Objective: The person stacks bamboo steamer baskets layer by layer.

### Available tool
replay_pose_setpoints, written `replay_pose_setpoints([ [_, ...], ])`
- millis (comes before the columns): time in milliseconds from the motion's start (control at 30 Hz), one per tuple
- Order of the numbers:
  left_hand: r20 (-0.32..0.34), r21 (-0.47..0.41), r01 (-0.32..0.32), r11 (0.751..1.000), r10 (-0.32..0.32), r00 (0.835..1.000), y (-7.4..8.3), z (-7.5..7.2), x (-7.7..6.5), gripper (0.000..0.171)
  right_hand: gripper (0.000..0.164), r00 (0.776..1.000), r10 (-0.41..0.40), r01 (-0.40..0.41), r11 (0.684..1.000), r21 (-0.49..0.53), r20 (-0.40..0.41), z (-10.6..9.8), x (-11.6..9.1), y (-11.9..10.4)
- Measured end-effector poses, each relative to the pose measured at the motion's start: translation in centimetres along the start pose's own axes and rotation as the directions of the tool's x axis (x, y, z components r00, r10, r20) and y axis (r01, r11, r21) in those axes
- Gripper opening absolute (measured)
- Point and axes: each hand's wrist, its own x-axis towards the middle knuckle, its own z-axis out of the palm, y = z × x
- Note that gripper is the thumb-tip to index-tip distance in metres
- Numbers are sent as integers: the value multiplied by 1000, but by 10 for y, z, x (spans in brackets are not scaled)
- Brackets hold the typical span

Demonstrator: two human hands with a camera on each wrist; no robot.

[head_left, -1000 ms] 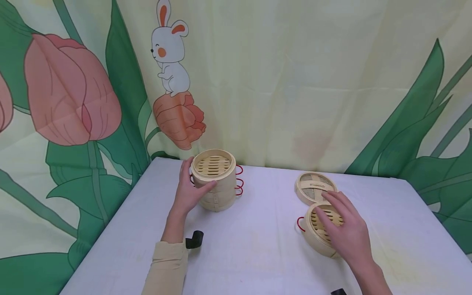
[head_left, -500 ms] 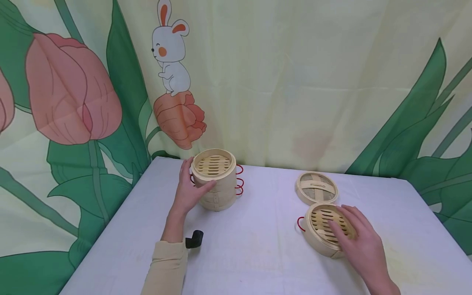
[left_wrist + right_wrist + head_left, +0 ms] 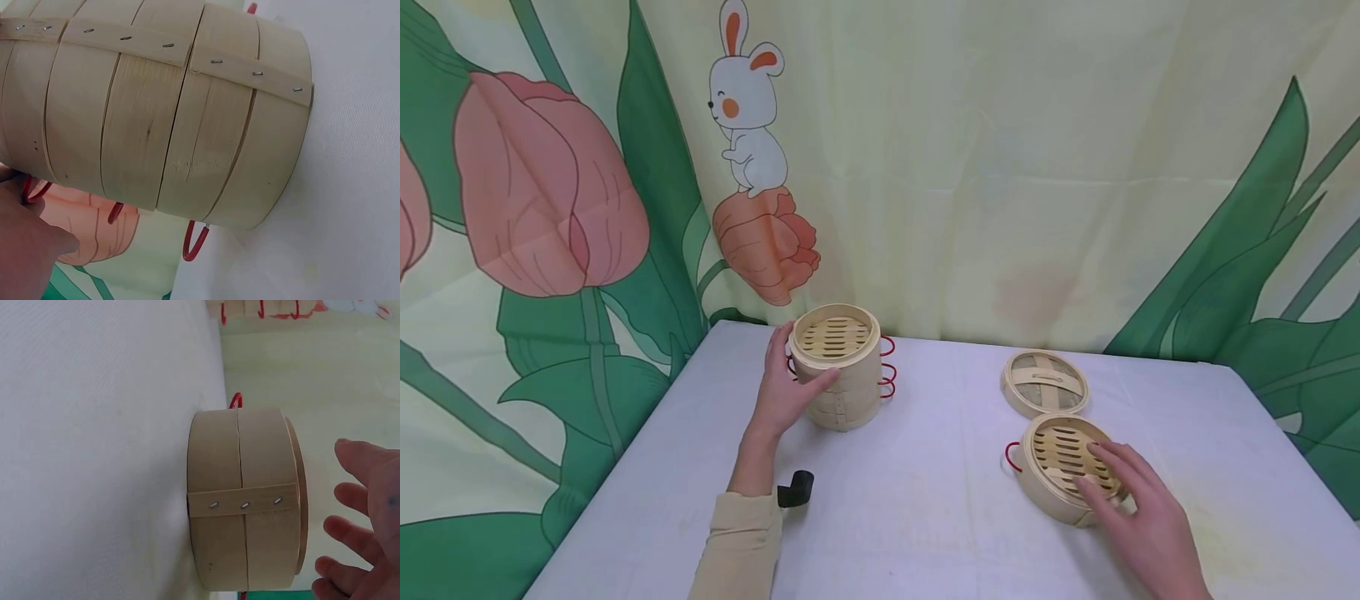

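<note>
The steamer stack [image 3: 859,393] stands upright on the tabletop [image 3: 917,508], long axis vertical, gripped round its side by the left hand [image 3: 778,396]; the right hand [image 3: 1150,525], fingers apart, hovers over the single steamer [image 3: 1047,487], which faces up.

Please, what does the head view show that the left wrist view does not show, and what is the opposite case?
Only the head view shows the single bamboo steamer basket, the right hand by it, and the bamboo lid just behind.
Only the left wrist view shows clearly the metal staples along the side of the bamboo steamer stack.
Both show that stack, its red loop handles, the left hand, the white tablecloth and the printed curtain.
</note>
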Motion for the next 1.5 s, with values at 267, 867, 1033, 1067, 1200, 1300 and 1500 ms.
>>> replay_pose_setpoints([
  [267,3,0,-20,1000,20,1000,-1,0,1,109,50,999,8,-7,1000,-15,45,-1,-9,9],
  [867,3,10,-22,1000,22,1000,-3,-1,2,108,52,979,50,-39,997,-60,197,0,-16,30],
  [1033,4,13,-8,1000,8,1000,-2,-1,1,109,43,979,37,-32,999,-28,202,-1,-15,35],
  [1067,4,13,-8,1000,8,1000,-2,-1,0,109,41,979,32,-29,999,-19,202,-1,-15,36],
  [1200,3,11,-7,1000,7,1000,-2,-1,0,109,37,976,36,-40,999,15,214,-1,-15,39],
  [1300,0,6,-12,1000,12,1000,-2,-1,1,108,32,974,44,-56,997,45,223,-1,-15,39],
  [1500,-7,-7,-11,1000,11,1000,-4,-1,1,108,24,990,-54,45,997,68,133,4,-17,42],
])
